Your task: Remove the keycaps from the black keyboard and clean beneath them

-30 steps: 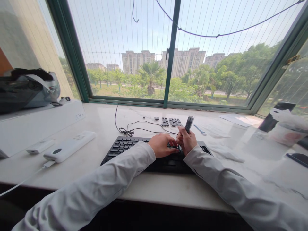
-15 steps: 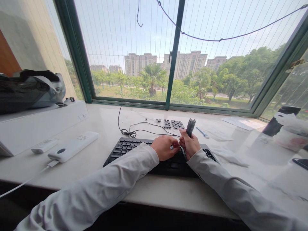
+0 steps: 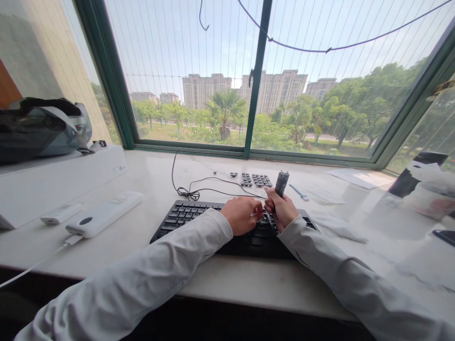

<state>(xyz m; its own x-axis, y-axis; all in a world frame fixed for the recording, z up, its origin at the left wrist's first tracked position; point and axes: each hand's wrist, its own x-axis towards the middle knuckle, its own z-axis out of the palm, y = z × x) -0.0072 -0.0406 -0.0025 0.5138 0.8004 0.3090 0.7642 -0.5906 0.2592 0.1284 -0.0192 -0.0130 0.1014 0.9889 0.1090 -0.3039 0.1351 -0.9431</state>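
Note:
A black keyboard [image 3: 199, 213] lies on the white counter, with both hands over its right half. My right hand [image 3: 283, 209] is closed round a dark grey stick-shaped tool [image 3: 282, 182], held upright with its notched end above the fist. A thin piece shows below that fist, but its shape is unclear. Beside it, my left hand [image 3: 243, 214] is closed, fingertips bent together close to the right hand. Whatever lies between those fingertips is too small to tell. Loose black keycaps [image 3: 262, 180] lie in groups behind the keyboard.
A black cable [image 3: 188, 193] coils behind the keyboard. Right of the tool lies a thin blue stick [image 3: 298, 192], near clear plastic wrappers [image 3: 337, 227]. A white power bank [image 3: 103, 215] with a cord and a white box [image 3: 64, 182] stand left. Papers [image 3: 355, 178] lie by the window.
The view has shifted slightly. My left fingertips have drawn a little apart from the right hand, which still holds the grey tool.

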